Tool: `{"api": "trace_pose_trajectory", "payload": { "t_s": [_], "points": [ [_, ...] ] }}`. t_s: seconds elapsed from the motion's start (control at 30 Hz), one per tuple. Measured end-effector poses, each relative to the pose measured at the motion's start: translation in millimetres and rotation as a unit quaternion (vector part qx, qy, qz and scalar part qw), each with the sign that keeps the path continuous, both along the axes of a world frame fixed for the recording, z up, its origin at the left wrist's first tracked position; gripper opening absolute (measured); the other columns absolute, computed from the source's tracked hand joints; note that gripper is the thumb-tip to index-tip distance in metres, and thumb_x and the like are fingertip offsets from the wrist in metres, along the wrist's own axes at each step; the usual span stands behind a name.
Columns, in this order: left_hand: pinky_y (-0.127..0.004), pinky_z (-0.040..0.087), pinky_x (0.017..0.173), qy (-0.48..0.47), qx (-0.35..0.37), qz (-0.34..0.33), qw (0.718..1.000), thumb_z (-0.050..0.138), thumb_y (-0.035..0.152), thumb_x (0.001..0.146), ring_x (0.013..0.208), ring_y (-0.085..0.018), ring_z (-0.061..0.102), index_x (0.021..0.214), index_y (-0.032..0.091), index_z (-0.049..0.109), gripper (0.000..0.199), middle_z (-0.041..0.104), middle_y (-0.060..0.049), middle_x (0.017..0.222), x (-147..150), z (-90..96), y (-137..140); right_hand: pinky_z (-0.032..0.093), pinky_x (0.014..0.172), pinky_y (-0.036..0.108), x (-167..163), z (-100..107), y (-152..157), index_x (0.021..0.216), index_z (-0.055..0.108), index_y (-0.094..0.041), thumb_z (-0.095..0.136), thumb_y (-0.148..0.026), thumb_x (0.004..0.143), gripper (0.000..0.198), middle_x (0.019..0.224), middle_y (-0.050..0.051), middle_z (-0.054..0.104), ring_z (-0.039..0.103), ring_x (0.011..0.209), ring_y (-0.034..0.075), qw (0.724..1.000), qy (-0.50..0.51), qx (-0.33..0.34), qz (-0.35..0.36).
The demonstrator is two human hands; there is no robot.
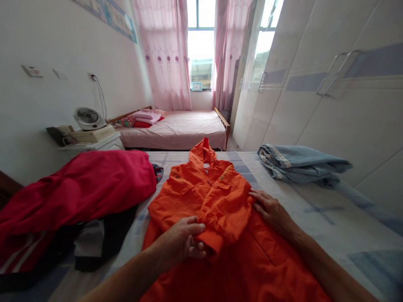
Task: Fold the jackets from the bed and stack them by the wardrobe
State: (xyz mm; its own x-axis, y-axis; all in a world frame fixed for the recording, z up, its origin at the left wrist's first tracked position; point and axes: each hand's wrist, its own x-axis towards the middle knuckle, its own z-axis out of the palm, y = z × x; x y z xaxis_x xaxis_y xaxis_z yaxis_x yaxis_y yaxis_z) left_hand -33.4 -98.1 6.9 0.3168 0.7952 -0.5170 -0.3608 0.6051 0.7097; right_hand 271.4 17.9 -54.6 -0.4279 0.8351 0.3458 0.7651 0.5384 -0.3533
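An orange hooded jacket (226,201) lies spread on the bed in front of me, its hood pointing away toward the window. Its right-side sleeve is folded across the chest. My left hand (185,239) pinches the cuff of that folded sleeve between thumb and fingers. Resting on the outer edge of the same sleeve, near the elbow fold, my right hand (267,207) lies flat with its fingers stretched out. The lower part of the jacket runs toward me out of the picture.
Red and black clothes (103,180) are heaped at the left. Folded blue denim (302,161) lies at the right on the patterned bed sheet (315,209). Beyond stand a second bed (185,126), a small fan (89,117) on a cabinet, and a white wardrobe (315,117) along the right.
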Motion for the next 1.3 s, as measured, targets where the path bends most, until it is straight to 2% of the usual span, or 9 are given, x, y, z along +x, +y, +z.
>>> {"api": "trace_pose_trajectory", "payload": {
  "t_s": [0.1,0.2,0.33,0.4,0.57,0.7,0.87,1.07,1.3],
  "points": [
    [-0.022,0.051,0.053,0.033,0.029,-0.035,0.998,0.065,0.026,0.074,0.050,-0.007,0.055,0.097,0.018,0.045,0.032,0.058,0.003,0.071,3,-5.3,-2,0.038,0.101,0.045,1,1,0,0.101,0.063,-0.022,0.044,-0.026,0.086,0.025,0.123,0.007,0.059,0.049,0.120,0.023,0.999,0.012,0.031,-0.036],
    [-0.028,0.051,0.056,0.258,0.137,-0.124,0.948,0.056,0.031,0.078,0.054,-0.013,0.059,0.107,0.016,0.049,0.033,0.059,0.001,0.068,-2,0.8,-2,0.038,0.100,0.047,5,2,-1,0.096,0.063,-0.022,0.042,-0.022,0.084,0.024,0.121,0.007,0.060,0.050,0.117,0.023,0.994,0.026,0.064,-0.088],
    [-0.037,0.048,0.077,0.636,0.351,-0.058,0.684,0.050,0.030,0.083,0.079,-0.024,0.063,0.113,0.015,0.056,0.035,0.063,-0.006,0.079,-16,19.7,2,0.038,0.100,0.045,10,18,-1,0.100,0.063,-0.022,0.040,-0.014,0.078,0.033,0.124,0.007,0.058,0.048,0.120,0.023,0.993,0.032,0.066,-0.096],
    [-0.037,0.046,0.085,0.650,0.427,-0.044,0.627,0.046,0.029,0.087,0.092,-0.023,0.062,0.112,0.018,0.059,0.031,0.064,-0.009,0.100,-19,27.2,8,0.038,0.101,0.043,8,37,2,0.107,0.060,-0.020,0.039,-0.016,0.080,0.035,0.126,0.008,0.057,0.048,0.121,0.022,0.992,0.038,0.074,-0.094],
    [-0.039,0.032,0.107,0.568,0.543,-0.132,0.604,0.049,0.034,0.087,0.131,-0.024,0.036,0.125,0.024,0.054,0.039,0.040,-0.008,0.143,-2,12.0,25,0.032,0.106,0.045,-23,75,14,0.122,0.054,-0.020,0.040,-0.029,0.088,0.037,0.134,0.009,0.050,0.039,0.129,0.023,0.992,-0.027,0.114,-0.047],
    [-0.048,0.026,0.109,0.547,0.514,-0.209,0.627,0.050,0.032,0.086,0.135,-0.028,0.028,0.133,0.023,0.047,0.047,0.034,-0.010,0.146,18,-13.7,29,0.032,0.105,0.048,-50,50,19,0.128,0.051,-0.022,0.039,-0.035,0.090,0.041,0.139,0.008,0.045,0.034,0.132,0.025,0.993,-0.108,0.052,0.005],
    [-0.037,0.043,0.096,0.538,0.473,-0.193,0.671,0.041,0.028,0.090,0.111,-0.024,0.055,0.120,0.018,0.056,0.035,0.060,-0.012,0.120,14,1.6,26,0.029,0.107,0.048,-55,18,22,0.132,0.048,-0.022,0.037,-0.042,0.091,0.047,0.139,0.009,0.045,0.036,0.131,0.025,0.988,-0.142,-0.047,0.036],
    [-0.029,0.050,0.074,0.604,0.506,-0.273,0.552,0.056,0.017,0.079,0.081,-0.021,0.061,0.096,0.019,0.059,0.017,0.064,-0.008,0.096,-15,-8.3,12,0.028,0.108,0.049,-62,73,-12,0.129,0.051,-0.026,0.052,-0.028,0.084,0.045,0.142,0.007,0.042,0.033,0.133,0.025,0.987,-0.109,-0.075,0.093],
    [-0.041,0.044,0.095,0.579,0.541,-0.202,0.575,0.045,0.011,0.084,0.110,-0.029,0.056,0.134,0.018,0.044,0.050,0.058,-0.015,0.123,-29,-35.5,-1,0.030,0.109,0.043,-79,79,-85,0.140,0.032,-0.034,0.055,-0.033,0.086,0.059,0.145,0.004,0.035,0.031,0.134,0.024,0.936,-0.113,-0.169,0.288]
  ]
}}
